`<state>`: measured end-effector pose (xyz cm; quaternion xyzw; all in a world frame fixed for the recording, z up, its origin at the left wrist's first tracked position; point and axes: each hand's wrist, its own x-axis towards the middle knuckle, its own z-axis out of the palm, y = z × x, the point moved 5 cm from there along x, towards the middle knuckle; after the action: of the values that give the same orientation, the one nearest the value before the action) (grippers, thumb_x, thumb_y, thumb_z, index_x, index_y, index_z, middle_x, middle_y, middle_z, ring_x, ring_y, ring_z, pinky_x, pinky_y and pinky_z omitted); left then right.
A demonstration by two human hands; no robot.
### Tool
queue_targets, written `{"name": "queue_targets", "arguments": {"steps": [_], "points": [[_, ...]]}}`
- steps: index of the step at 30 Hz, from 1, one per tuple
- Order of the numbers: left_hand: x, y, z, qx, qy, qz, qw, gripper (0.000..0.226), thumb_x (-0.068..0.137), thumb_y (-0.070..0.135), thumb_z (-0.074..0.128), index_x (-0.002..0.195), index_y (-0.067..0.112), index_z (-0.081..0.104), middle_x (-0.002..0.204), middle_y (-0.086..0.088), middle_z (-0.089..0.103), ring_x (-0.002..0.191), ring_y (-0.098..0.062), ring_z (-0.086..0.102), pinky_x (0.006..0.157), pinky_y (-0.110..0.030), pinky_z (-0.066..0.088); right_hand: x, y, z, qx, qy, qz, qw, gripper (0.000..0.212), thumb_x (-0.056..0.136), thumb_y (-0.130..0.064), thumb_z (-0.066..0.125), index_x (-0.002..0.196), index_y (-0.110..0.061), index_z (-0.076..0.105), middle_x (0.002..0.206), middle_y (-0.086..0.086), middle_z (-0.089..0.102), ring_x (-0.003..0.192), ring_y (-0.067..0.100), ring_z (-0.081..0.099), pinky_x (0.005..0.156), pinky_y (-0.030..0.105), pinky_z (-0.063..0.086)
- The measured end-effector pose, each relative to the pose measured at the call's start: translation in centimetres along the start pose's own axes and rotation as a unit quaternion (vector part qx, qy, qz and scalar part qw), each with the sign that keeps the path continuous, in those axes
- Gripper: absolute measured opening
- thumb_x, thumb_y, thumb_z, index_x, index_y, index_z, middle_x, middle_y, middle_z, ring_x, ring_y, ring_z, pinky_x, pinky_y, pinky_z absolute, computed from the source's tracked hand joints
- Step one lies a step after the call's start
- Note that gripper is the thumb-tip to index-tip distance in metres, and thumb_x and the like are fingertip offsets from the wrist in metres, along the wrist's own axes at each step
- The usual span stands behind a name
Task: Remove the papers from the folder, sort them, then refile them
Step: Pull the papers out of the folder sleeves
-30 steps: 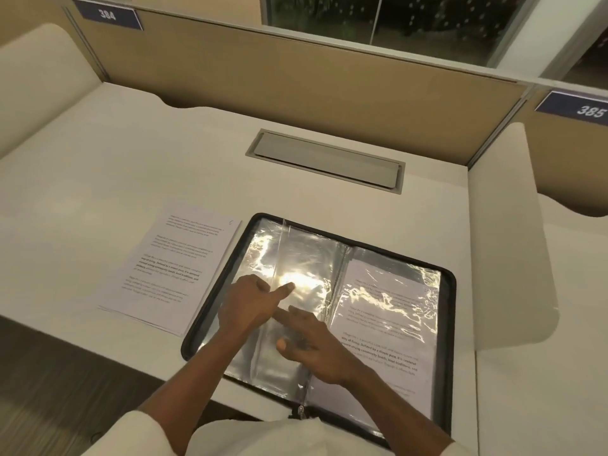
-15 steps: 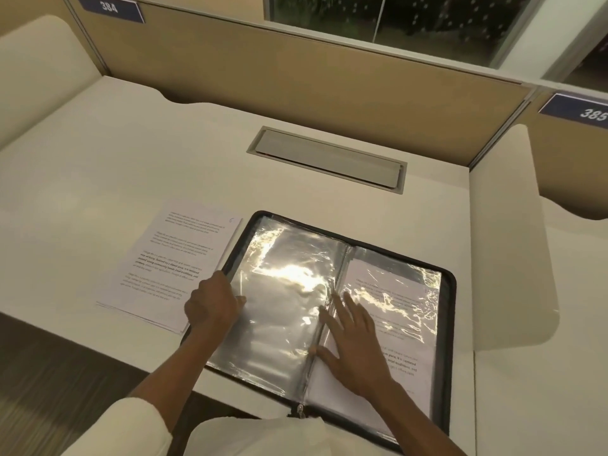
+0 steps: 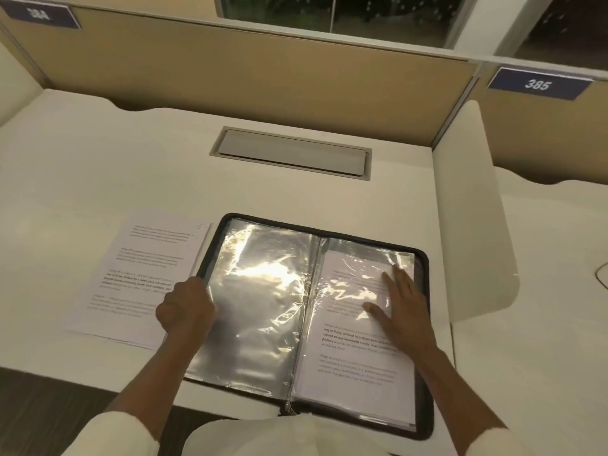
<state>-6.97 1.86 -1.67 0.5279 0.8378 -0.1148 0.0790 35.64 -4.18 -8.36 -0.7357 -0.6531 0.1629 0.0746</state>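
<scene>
A black zip folder [image 3: 424, 340] lies open on the white desk, its clear plastic sleeves spread flat. The left sleeve [image 3: 260, 311] looks empty and shiny. The right sleeve holds a printed paper [image 3: 355, 360]. A stack of printed papers [image 3: 138, 278] lies on the desk just left of the folder. My left hand [image 3: 186, 307] is curled at the folder's left edge, gripping the edge of the left sleeve. My right hand [image 3: 403, 311] rests flat with straight fingers on the right sleeve, over the paper.
A grey cable hatch [image 3: 291, 153] is set into the desk behind the folder. A tan partition [image 3: 230, 70] closes the back, and a white curved divider [image 3: 473, 205] stands at the right. The desk's front edge [image 3: 82, 363] runs below the papers.
My right hand slid from the folder's spine to the right, onto the filled sleeve. My left hand stayed at the folder's left edge. The turned sleeve now lies flat on the left.
</scene>
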Motion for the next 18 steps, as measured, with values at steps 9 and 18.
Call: {"name": "queue_targets", "arguments": {"steps": [9, 18], "points": [[-2.6, 3.5, -0.9, 0.093, 0.031, 0.086, 0.991, 0.011, 0.097, 0.018, 0.060, 0.106, 0.017, 0.065, 0.091, 0.001, 0.064, 0.080, -0.016, 0.068, 0.057, -0.028, 0.046, 2.2, 2.0, -1.4, 0.027, -0.009, 0.030, 0.999, 0.117, 0.080, -0.090, 0.047, 0.168, -0.020, 0.012, 0.176, 0.001, 0.008, 0.162, 0.020, 0.005, 0.129, 0.049, 0.019], [-7.3, 13.0, -0.2, -0.021, 0.034, 0.307, 0.951, 0.021, 0.102, 0.032, 0.062, 0.118, 0.018, 0.062, 0.114, 0.001, 0.063, 0.103, -0.017, 0.064, 0.079, -0.032, 0.056, 3.4, 1.7, -1.8, 0.028, -0.046, 0.054, 0.997, 0.131, 0.077, -0.074, 0.075, 0.168, -0.020, 0.000, 0.176, 0.006, 0.001, 0.163, 0.027, -0.002, 0.128, 0.054, 0.015]]}}
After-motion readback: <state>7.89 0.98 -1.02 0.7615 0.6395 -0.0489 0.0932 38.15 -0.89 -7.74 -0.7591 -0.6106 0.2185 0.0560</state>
